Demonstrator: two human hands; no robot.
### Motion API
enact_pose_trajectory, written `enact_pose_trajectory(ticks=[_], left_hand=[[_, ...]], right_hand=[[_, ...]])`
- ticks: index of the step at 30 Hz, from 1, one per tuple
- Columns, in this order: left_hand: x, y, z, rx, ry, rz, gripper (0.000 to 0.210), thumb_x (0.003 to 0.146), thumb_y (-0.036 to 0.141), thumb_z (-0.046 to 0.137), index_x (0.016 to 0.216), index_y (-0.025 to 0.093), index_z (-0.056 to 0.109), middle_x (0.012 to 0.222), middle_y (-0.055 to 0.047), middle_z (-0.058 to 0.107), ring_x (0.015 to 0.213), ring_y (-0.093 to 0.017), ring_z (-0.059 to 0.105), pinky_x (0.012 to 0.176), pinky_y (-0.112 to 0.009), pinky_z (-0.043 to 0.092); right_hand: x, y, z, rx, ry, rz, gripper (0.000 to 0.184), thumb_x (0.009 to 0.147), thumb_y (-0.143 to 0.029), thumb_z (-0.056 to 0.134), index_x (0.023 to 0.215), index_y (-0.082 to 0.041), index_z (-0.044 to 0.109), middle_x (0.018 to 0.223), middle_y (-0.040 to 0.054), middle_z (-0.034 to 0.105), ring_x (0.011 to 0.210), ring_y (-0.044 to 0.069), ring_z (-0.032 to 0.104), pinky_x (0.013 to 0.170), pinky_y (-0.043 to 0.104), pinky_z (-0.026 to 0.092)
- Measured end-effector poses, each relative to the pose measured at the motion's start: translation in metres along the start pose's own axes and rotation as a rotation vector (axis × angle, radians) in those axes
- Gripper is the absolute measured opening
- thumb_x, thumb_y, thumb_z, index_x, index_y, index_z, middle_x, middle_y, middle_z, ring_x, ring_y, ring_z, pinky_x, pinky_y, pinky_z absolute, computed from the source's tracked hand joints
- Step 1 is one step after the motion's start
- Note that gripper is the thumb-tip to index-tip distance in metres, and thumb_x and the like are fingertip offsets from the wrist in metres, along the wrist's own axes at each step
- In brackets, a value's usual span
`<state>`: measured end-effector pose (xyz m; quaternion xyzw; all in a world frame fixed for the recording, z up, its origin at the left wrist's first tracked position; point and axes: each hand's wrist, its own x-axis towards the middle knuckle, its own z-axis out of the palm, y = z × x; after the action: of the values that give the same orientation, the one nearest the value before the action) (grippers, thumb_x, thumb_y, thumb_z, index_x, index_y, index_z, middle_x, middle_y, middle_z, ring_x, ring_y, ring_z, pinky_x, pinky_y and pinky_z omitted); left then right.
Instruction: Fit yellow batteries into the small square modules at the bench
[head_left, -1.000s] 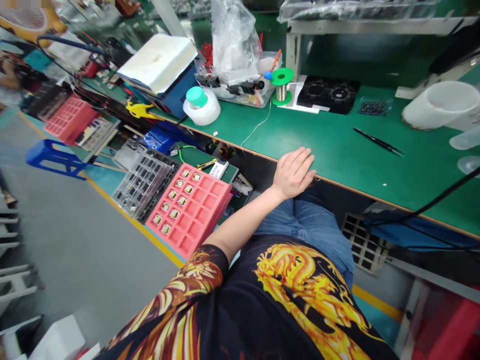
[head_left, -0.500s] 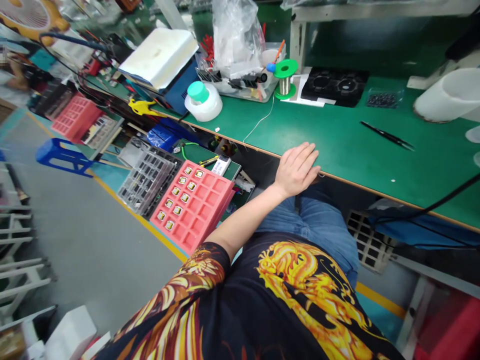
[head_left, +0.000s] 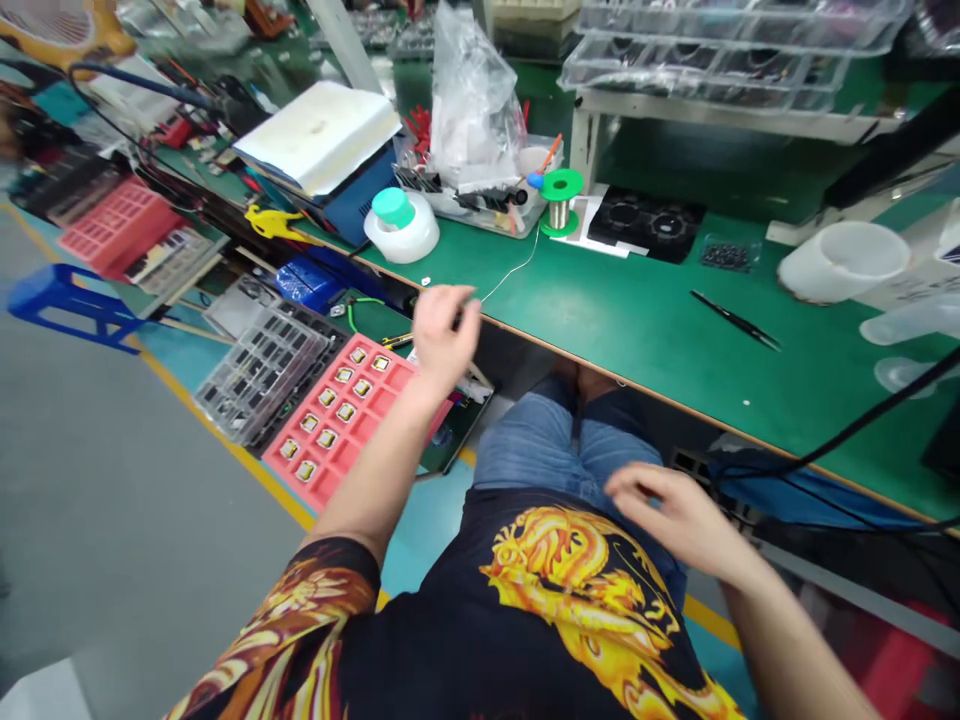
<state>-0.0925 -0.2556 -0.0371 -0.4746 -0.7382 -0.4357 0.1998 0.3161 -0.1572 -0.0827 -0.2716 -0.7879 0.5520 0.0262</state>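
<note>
1. Pink tray [head_left: 370, 416] is lying left of centre.
2. Left hand [head_left: 442, 338] is hovering, curled, near it; I cannot tell its grip.
3. Right hand [head_left: 671, 510] is hanging half-open, lower right, near jeans [head_left: 525, 440].

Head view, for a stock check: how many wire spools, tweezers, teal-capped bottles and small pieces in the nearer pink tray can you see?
Wire spool: 1
Tweezers: 1 pair
Teal-capped bottle: 1
Small pieces visible in the nearer pink tray: 10 (left forearm hides part)
Total: 13
</note>
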Motion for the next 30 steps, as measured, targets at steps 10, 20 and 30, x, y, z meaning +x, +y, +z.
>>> enact_pose_trajectory(ticks=[10,20,30], left_hand=[[0.045,-0.105,-0.029,0.186,-0.234,-0.441,0.026,0.096,0.022,0.064,0.116,0.016,0.08,0.098,-0.009,0.057,0.096,-0.027,0.063,0.103,-0.042,0.052],[0.06,-0.107,-0.036,-0.001,-0.242,-0.585,0.026,0.083,0.029,0.079,0.102,0.012,0.085,0.085,-0.007,0.072,0.072,-0.018,0.061,0.073,-0.033,0.052],[0.083,-0.097,-0.036,-0.084,-0.304,-0.801,0.021,0.067,0.023,0.082,0.084,0.011,0.078,0.067,-0.004,0.065,0.058,-0.014,0.053,0.055,-0.028,0.044]], right_hand=[[0.115,0.109,0.085,-0.185,-0.028,0.206,0.008,0.091,-0.026,0.072,0.091,-0.024,0.08,0.093,0.0057,0.082,0.085,0.021,0.072,0.074,0.028,0.045],[0.123,0.127,0.083,0.085,0.005,0.22,0.015,0.092,-0.027,0.063,0.089,-0.018,0.074,0.077,0.0028,0.074,0.065,0.015,0.067,0.064,0.023,0.048],[0.124,0.13,0.085,0.381,0.048,0.318,0.013,0.09,-0.028,0.066,0.094,-0.017,0.071,0.085,0.0041,0.073,0.063,0.013,0.065,0.043,0.018,0.045]])
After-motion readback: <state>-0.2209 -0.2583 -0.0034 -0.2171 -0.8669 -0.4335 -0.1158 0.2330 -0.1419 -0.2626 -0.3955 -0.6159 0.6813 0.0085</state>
